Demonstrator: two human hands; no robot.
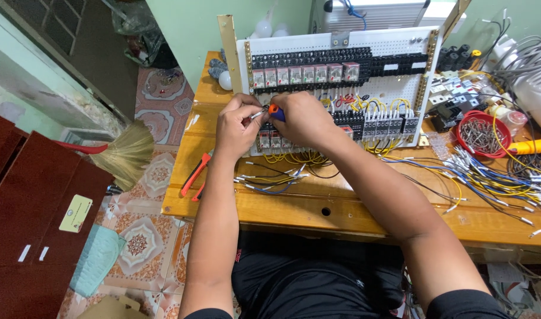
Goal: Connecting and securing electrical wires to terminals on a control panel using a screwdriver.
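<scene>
- The right hand [306, 118] is closed around a screwdriver with an orange and blue handle [275, 111], its tip aimed at the middle of the white perforated panel [394, 41].
- The left hand [238, 127] pinches a thin wire end [257, 114] just left of the screwdriver, against the panel.
- On the panel, the upper row of clear relays [303, 74] and black terminal strips appear seated; yellow wires [294, 157] already loop along the panel's lower edge.
- Judging by this, wiring is partly done: a heap of loose blue, yellow and white leads [495, 177] lies right of the panel, unconnected.
- Red-handled pliers [195, 175] lie left of the panel on the glossy wooden table [353, 207].
- A red bowl of small metal parts [480, 134] sits right of the panel.
</scene>
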